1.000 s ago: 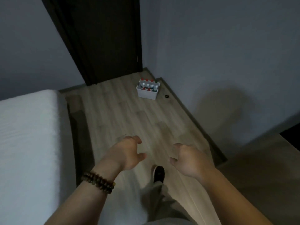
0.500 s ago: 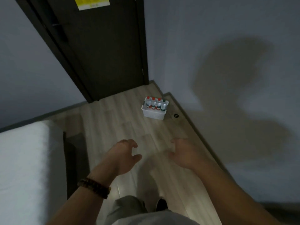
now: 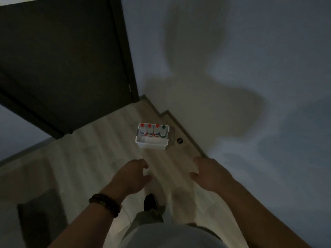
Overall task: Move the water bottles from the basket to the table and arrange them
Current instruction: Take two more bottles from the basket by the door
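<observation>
A white basket (image 3: 151, 145) stands on the wooden floor near the wall corner. Several water bottles (image 3: 152, 131) stand upright in a row along its far side, three with red caps and one with a green cap (image 3: 163, 126). My left hand (image 3: 130, 176), with a bead bracelet on its wrist, hovers below the basket with loosely curled fingers and holds nothing. My right hand (image 3: 208, 173) hovers to the right at the same height, fingers relaxed and empty. Both hands are well short of the basket.
A dark door (image 3: 68, 65) fills the upper left. A grey wall (image 3: 250, 86) runs along the right with a skirting board. A small black round object (image 3: 179, 140) lies on the floor right of the basket. My shoe (image 3: 150, 202) shows below my hands.
I have walked toward the basket, which now looks larger and closer. The white bed has dropped out of view on the left. Both hands stay raised and empty.
</observation>
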Demonstrator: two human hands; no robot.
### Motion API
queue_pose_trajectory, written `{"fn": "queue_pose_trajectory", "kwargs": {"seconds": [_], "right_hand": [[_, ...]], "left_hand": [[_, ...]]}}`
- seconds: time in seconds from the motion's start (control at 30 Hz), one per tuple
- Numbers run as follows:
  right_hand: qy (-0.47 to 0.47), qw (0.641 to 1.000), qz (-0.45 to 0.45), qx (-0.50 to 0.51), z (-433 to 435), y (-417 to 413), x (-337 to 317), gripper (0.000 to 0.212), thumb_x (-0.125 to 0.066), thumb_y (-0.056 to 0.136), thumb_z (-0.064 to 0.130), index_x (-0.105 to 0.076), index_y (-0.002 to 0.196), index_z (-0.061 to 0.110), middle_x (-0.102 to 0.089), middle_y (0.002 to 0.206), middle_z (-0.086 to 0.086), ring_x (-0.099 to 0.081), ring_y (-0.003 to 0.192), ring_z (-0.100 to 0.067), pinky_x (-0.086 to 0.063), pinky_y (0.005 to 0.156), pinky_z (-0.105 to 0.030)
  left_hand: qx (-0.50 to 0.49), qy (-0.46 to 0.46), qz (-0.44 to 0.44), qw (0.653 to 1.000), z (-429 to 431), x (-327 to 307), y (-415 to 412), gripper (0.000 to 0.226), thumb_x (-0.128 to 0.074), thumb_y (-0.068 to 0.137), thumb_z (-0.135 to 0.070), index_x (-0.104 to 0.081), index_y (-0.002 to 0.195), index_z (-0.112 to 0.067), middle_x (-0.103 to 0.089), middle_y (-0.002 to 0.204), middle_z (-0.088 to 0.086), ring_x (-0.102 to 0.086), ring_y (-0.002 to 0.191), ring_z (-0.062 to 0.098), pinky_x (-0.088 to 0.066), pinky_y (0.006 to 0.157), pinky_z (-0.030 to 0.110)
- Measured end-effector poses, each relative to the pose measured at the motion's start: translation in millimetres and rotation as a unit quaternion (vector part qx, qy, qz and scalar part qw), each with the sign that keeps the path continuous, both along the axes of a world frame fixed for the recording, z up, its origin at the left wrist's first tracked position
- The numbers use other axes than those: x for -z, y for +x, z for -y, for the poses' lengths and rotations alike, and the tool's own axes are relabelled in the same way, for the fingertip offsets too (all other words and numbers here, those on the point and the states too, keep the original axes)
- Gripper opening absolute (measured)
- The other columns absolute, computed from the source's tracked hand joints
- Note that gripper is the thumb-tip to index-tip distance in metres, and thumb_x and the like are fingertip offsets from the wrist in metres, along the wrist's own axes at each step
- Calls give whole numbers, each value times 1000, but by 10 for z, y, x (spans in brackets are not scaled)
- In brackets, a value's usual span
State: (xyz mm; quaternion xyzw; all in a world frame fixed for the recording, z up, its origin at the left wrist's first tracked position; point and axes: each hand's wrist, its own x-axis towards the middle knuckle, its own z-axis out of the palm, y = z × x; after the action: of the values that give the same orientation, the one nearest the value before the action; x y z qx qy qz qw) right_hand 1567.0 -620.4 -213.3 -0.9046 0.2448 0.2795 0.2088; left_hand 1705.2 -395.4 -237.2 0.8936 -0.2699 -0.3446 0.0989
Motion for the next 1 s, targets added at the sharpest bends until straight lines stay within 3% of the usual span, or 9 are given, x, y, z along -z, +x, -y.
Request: {"fn": "queue_pose_trajectory", "kwargs": {"seconds": [0.17,0.27,0.37,0.5,0.67,0.87,1.0], "right_hand": [[24,999,-4,45,335,785,2,69,-51,104,46,-26,161,15,-40,161,-8,-43,143,-25,-40,111,-34],[26,998,9,56,601,1237,70,62,-52,105,40,-31,159,15,-42,159,-6,-43,143,-24,-39,114,-36],[39,998,9,49,959,1668,292,46,-52,106,35,-48,148,15,-55,148,-6,-55,132,-22,-45,107,-34],[54,997,-8,56,1386,2178,617,60,-53,104,44,-35,157,20,-47,155,-5,-49,139,-24,-43,110,-39],[84,994,-71,15,1766,2657,963,48,-54,105,40,-44,148,19,-55,145,-3,-54,131,-22,-45,104,-34],[99,989,-113,4,2065,3201,1662,62,-57,102,46,-35,154,22,-52,147,-5,-53,133,-25,-44,108,-39],[87,988,-124,11,2154,3509,2399,64,-57,101,48,-34,154,21,-53,146,-5,-55,131,-25,-47,105,-39]], "left_hand": [[28,15,-13,999,578,14,998,55,-68,96,-46,-53,142,-20,-56,143,3,-56,126,18,-47,105,32],[35,19,-16,999,903,101,1431,56,-69,96,-44,-53,142,-19,-56,143,3,-55,128,17,-46,105,29],[26,28,-39,999,1197,314,1774,55,-69,96,-42,-51,143,-20,-55,144,3,-53,130,18,-47,106,29],[-8,32,-66,997,1555,656,2158,55,-69,96,-41,-51,142,-18,-56,143,4,-54,129,19,-47,104,29],[-65,41,-121,990,1930,1036,2497,58,-69,96,-39,-48,145,-16,-55,145,4,-54,130,21,-46,105,31],[-124,23,-168,978,2247,1774,2958,54,-69,97,-29,-48,145,-14,-54,144,7,-54,129,24,-47,101,32],[-163,-9,-182,970,2414,2551,3274,54,-70,95,-19,-49,145,-14,-54,145,7,-53,131,24,-41,96,24]]}}
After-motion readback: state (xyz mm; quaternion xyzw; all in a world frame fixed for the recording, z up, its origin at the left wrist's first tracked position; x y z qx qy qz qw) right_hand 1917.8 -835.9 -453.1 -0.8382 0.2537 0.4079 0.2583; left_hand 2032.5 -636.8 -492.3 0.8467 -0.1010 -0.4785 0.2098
